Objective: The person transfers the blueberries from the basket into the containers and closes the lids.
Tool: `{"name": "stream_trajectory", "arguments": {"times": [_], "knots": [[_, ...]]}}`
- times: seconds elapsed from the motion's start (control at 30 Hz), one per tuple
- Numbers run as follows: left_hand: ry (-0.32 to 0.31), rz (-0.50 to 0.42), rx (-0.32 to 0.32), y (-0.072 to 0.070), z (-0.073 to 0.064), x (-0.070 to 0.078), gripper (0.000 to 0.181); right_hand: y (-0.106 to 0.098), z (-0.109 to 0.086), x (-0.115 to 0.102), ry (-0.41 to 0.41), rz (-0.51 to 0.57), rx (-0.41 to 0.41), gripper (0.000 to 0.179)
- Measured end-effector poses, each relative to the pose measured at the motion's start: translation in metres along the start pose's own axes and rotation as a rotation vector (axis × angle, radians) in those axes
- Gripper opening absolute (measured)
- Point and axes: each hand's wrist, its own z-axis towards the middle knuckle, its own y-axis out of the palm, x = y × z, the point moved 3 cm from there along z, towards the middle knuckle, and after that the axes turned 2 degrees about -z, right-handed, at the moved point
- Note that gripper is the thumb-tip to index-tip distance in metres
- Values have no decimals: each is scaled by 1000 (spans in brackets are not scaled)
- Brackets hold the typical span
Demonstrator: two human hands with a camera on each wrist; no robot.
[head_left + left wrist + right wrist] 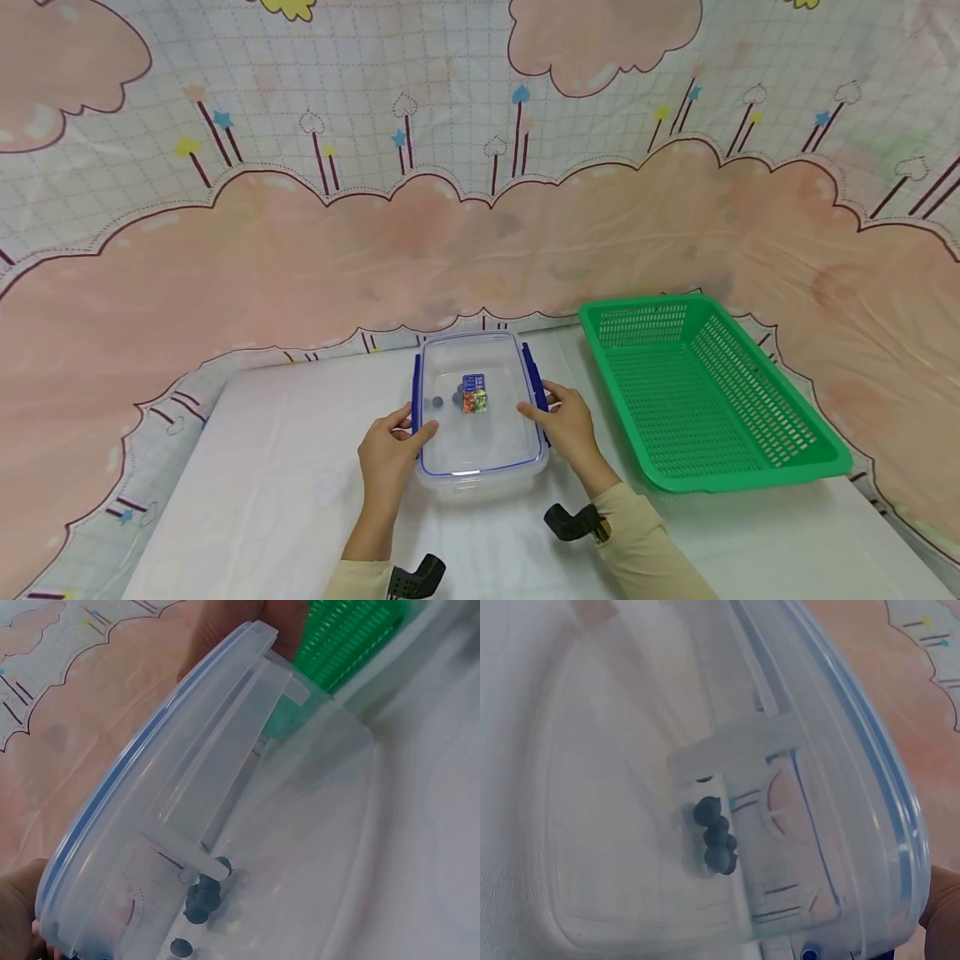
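Observation:
A clear plastic food container [480, 454] with a blue-edged lid stands on the white-covered table. Several blueberries [718, 857] lie inside, a few of them clumped together; they also show through the wall in the left wrist view. My left hand [390, 454] grips the container's left edge, its thumb over the lid rim and its fingers by the blue side clip [416, 392]. On the other side, my right hand [570, 425] holds the right edge the same way, thumb on top, beside the right clip [534, 379]. A small printed label [474, 393] marks the lid's middle.
To the right, a green perforated plastic basket [712, 417] rests on the table [270, 492]. A patterned cloth [465, 258] hangs behind the table and along its sides. Each forearm wears a black wrist camera, the left one [418, 577] near the bottom edge.

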Motion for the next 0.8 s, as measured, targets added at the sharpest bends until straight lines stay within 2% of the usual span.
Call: {"name": "stream_trajectory", "arguments": {"times": [0.2,0.33,0.53,0.8], "knots": [[39,-5,26,0,-3,4,48,2,-1,-3,-43,-27,32,57],[29,-13,27,0,-3,4,48,3,-3,-3,-52,-23,55,54],[5,-29,39,-1,-5,0,47,8,-6,-5,-130,41,130,47],[0,-44,49,-2,-2,0,47,9,-5,-7,-138,50,137,45]]}}
